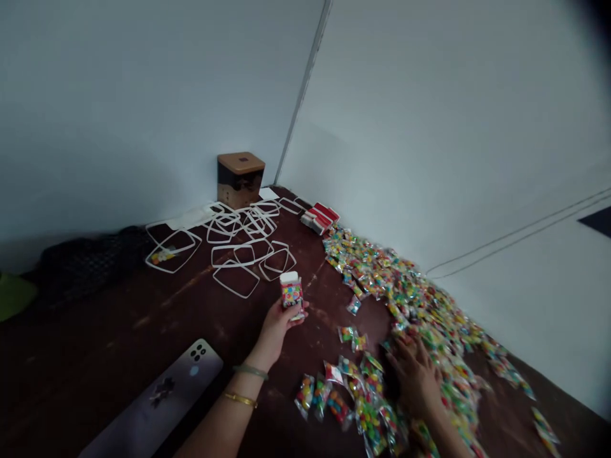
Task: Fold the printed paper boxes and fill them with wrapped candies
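Observation:
My left hand point(285, 316) is closed around a small, brightly printed box point(291, 294) with a white top, held upright above the dark table. My right hand point(414, 369) rests on a long heap of small clear candy packets point(422, 299) filled with colourful sweets. Its fingers look apart and slightly bent, with the fingertips partly lost among the packets. Between my hands, a looser group of candy packets point(367, 413) lies on the table.
White rounded frames point(236, 278) lie scattered ahead. A brown-lidded tin point(241, 178) stands by the wall corner, with stacked red-and-white flat boxes point(321, 218) to its right. A phone point(160, 397) lies at front left. Dark mesh fabric point(90, 264) sits along the left wall.

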`<state>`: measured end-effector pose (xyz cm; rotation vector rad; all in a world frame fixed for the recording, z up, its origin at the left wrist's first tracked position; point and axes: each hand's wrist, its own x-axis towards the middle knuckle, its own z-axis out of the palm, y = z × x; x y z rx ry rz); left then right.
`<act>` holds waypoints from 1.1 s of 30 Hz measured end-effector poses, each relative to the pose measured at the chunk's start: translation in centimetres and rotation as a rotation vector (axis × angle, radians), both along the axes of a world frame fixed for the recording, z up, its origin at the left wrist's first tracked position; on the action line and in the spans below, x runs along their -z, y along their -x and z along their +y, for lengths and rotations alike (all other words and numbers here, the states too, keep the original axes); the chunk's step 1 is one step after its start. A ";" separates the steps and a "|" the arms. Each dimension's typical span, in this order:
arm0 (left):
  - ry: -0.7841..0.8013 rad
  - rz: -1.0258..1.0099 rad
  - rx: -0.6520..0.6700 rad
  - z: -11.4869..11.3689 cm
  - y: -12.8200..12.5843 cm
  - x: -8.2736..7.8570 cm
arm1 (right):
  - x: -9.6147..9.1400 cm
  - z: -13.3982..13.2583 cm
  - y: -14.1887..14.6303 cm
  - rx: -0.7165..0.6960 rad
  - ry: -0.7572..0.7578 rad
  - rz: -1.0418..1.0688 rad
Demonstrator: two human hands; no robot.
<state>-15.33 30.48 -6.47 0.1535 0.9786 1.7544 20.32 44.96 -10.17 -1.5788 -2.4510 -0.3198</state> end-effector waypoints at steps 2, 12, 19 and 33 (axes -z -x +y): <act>0.001 -0.001 0.052 0.0 -0.9 0.0 | -1.2 0.5 0.7 -0.021 -0.034 -0.030; 0.021 -0.001 0.100 1.1 -1.5 0.8 | -3.9 15.1 28.2 -0.109 0.108 -0.101; 0.078 -0.057 0.075 0.9 -1.0 0.6 | -1.2 20.2 31.5 -0.102 0.172 -0.115; 0.120 -0.080 0.115 0.8 -2.4 0.7 | -3.7 17.2 21.6 -0.141 -0.049 -0.170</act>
